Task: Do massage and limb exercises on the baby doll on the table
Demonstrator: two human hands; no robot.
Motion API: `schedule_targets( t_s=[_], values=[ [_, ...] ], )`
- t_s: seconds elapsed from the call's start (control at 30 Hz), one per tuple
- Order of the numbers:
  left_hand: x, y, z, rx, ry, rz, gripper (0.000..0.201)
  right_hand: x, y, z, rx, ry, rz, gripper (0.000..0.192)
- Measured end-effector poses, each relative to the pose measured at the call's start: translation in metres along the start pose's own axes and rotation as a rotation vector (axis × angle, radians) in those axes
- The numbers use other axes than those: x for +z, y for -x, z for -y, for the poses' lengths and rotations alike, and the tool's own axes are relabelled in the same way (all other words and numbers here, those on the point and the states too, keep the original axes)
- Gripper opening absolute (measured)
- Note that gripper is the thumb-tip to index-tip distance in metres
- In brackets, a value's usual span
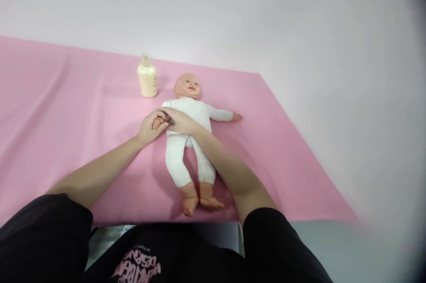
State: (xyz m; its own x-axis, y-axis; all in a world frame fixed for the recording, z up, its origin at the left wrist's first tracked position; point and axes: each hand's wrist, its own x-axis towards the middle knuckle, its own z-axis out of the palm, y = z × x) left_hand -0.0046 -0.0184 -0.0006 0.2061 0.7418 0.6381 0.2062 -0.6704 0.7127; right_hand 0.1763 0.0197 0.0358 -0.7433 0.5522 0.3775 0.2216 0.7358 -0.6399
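Upside-down pinkish lettering shows on the person's black shirt (140, 265), too distorted to read; the cream lotion bottle (147, 80) shows no legible label. A pink sheet (66, 110) covers the bench beneath a plain white wall (233, 8). The left grip (150, 126) and right grip (178, 119) together clasp the doll's hand (159, 122); the doll (189, 136) lies face-up just right of them, the bottle beyond.
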Motion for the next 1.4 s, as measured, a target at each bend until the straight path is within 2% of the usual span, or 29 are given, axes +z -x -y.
schedule_targets(
  t_s=[0.17,0.37,0.53,0.7,0.93,1.1,1.4],
  values=[
    [0.002,-0.002,-0.009,-0.014,-0.105,-0.008,0.022,0.001,0.0,-0.004,-0.011,0.021,0.004,0.06],
    [0.002,-0.004,-0.011,-0.002,-0.054,0.0,0.023,0.001,-0.002,-0.002,0.014,-0.009,0.007,0.055],
    [0.001,-0.006,-0.013,-0.095,0.022,0.014,0.021,0.0,-0.003,-0.002,0.003,-0.008,0.013,0.056],
    [-0.001,-0.006,-0.013,-0.119,-0.006,0.017,0.029,0.0,-0.003,-0.002,0.011,-0.019,0.004,0.049],
    [-0.001,-0.004,-0.011,-0.143,-0.04,-0.001,0.027,0.001,-0.002,0.001,0.03,0.014,0.014,0.046],
    [0.003,-0.003,-0.014,-0.147,-0.056,-0.018,0.02,-0.001,-0.001,0.003,0.046,0.049,0.029,0.049],
    [0.007,-0.001,-0.008,-0.107,-0.014,-0.043,0.022,-0.003,-0.002,0.006,0.067,0.013,0.011,0.053]
  ],
)
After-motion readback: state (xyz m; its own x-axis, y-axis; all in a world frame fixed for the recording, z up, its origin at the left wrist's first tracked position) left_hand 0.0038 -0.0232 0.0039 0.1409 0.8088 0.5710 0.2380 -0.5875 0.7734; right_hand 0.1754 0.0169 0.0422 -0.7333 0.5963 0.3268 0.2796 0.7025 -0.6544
